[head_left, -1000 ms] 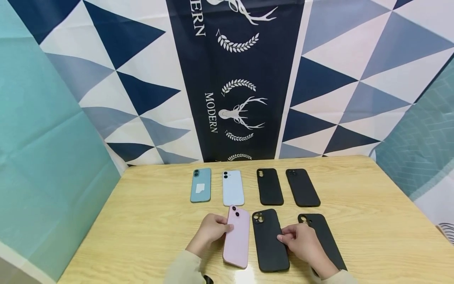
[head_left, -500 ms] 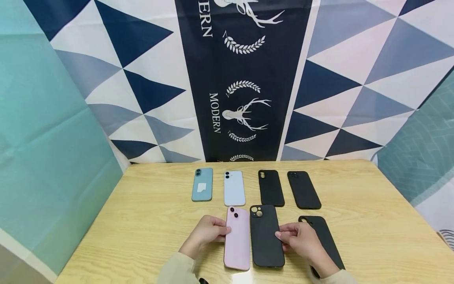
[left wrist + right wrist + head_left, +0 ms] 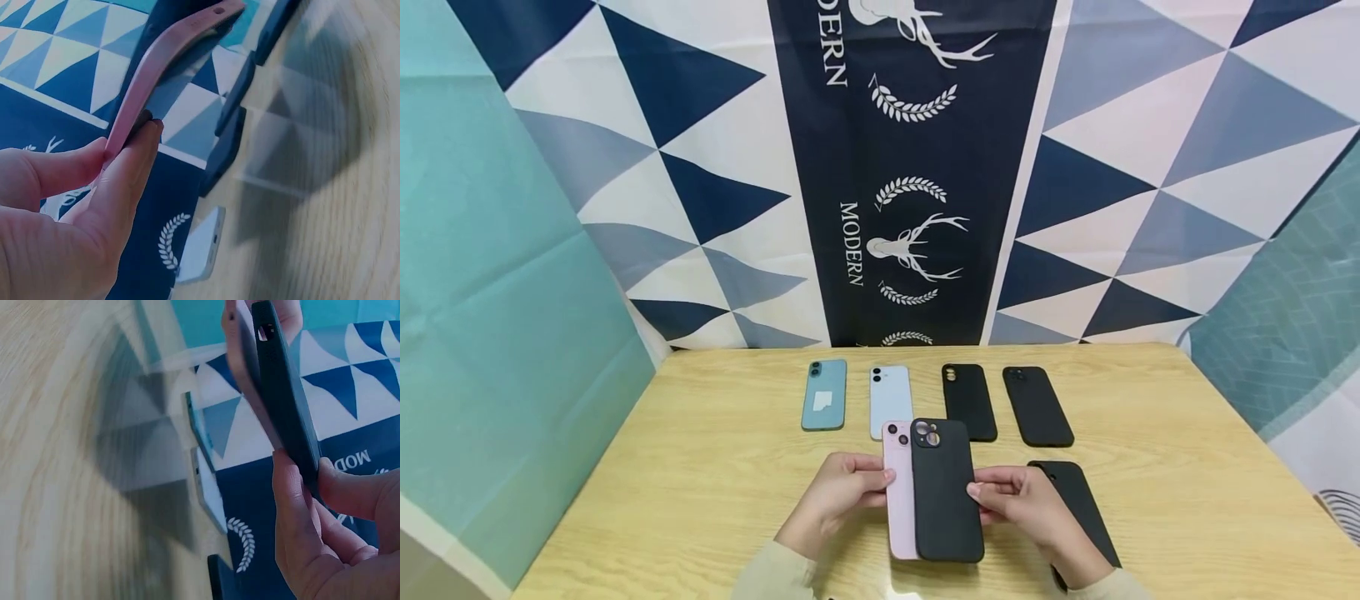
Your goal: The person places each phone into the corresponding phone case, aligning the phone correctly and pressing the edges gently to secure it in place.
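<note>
The left hand (image 3: 835,500) pinches a pink phone (image 3: 898,517) by its left edge; the right hand (image 3: 1026,508) pinches a black phone case (image 3: 947,500) by its right edge. Both pieces are raised off the bench (image 3: 700,500) at its near middle, backs up, the case overlapping the phone's right part; whether they touch cannot be told. Two lenses show on the phone's upper left, a camera opening in the case's.

The clearest lettering is on the far backdrop (image 3: 917,150): "MODERN" (image 3: 852,243), white on navy, turned sideways beside a stag's head and leafy sprigs. Above, the same word is cut off by the frame to "DERN".

Far left on the bench lies a teal phone (image 3: 823,379) bearing a white patch (image 3: 823,401), any print on it too small to read. Right of it come a pale blue phone (image 3: 891,392), a black case with lens openings (image 3: 970,402) and a black-backed piece (image 3: 1039,408). Another black case (image 3: 1082,500) lies near right, partly behind the right hand.
</note>
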`<state>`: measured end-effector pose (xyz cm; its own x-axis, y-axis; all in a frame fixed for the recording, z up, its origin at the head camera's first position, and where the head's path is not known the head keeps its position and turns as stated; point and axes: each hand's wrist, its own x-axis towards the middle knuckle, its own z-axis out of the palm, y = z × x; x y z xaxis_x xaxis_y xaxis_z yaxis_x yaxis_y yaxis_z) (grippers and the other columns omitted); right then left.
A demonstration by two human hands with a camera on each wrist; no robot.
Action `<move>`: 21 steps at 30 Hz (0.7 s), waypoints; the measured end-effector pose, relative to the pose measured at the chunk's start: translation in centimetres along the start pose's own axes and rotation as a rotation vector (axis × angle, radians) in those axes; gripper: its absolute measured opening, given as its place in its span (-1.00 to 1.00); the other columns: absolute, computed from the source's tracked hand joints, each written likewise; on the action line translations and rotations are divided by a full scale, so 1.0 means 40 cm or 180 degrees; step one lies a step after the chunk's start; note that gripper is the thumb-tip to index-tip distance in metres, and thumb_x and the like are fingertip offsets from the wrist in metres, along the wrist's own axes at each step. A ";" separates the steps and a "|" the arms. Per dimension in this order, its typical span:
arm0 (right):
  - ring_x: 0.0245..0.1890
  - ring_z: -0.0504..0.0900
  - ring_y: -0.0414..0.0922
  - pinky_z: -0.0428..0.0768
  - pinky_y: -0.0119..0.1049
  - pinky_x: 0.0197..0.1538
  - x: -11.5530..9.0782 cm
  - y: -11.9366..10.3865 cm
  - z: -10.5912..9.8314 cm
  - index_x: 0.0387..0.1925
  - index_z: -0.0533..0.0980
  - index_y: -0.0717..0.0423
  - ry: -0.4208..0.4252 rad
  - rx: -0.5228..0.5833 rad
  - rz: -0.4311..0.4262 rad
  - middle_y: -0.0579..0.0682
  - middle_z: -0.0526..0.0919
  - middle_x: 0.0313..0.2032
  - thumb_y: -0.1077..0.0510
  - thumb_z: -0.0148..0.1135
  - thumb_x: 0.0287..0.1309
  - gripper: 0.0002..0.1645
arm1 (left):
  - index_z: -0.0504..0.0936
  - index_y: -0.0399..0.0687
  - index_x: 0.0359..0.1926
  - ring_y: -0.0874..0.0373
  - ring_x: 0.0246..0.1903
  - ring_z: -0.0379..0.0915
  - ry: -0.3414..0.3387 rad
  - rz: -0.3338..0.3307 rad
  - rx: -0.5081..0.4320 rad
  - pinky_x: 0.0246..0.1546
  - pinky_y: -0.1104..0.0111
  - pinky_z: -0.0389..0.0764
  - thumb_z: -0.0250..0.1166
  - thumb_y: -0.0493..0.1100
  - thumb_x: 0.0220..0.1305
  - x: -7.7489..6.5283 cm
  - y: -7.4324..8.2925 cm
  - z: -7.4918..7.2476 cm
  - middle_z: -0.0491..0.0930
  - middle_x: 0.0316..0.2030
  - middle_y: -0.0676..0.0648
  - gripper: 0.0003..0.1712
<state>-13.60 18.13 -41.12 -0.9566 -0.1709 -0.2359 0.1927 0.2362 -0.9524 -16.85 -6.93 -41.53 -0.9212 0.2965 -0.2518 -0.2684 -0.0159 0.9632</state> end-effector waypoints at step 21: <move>-0.36 0.67 -0.42 0.73 -0.35 -0.26 0.008 -0.019 0.029 0.09 0.41 0.60 -0.0024 0.0020 -0.0361 0.34 0.68 -0.10 0.26 0.25 0.19 -0.47 | 0.58 -0.55 -0.05 0.33 -0.46 0.61 0.0218 0.0191 0.0063 -0.35 0.43 0.72 0.27 -0.37 0.19 -0.024 0.028 0.027 0.74 -0.27 -0.25 -0.66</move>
<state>-13.81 16.78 -40.70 -0.9707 -0.2035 -0.1282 0.0848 0.2089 -0.9742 -15.95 -6.22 -40.10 -0.9528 0.2294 -0.1987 -0.2070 -0.0125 0.9783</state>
